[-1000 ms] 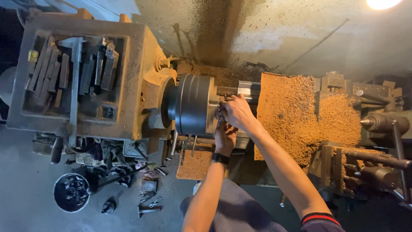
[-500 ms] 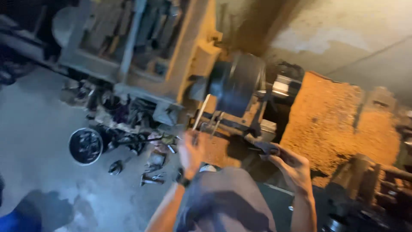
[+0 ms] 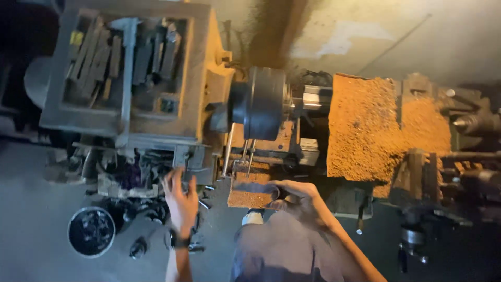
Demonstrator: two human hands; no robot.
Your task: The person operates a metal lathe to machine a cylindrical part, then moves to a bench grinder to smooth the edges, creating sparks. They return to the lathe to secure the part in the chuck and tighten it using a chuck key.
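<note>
I look down on a metal lathe. Its dark round chuck (image 3: pixel 263 103) grips a shiny metal cylinder (image 3: pixel 312 97). My left hand (image 3: pixel 180 201), with a watch on the wrist, reaches with fingers spread toward a heap of dark metal parts (image 3: pixel 136 175) below the headstock; nothing shows in it. My right hand (image 3: pixel 296 196) rests low at the lathe's front, fingers curled against the edge of a small tray (image 3: pixel 251 192) full of orange chips. Whether it grips anything is hidden.
A tray of long tools (image 3: pixel 117 55) sits on top of the headstock. Orange metal chips (image 3: pixel 373 128) cover the carriage. The tailstock (image 3: pixel 472 124) is at the right. A round can of dark parts (image 3: pixel 91 231) stands on the grey floor at lower left.
A second ago both hands were up at the chuck and workpiece. They have dropped away: the left went down-left toward the parts heap, the right to the lathe's front. The view swung around.
</note>
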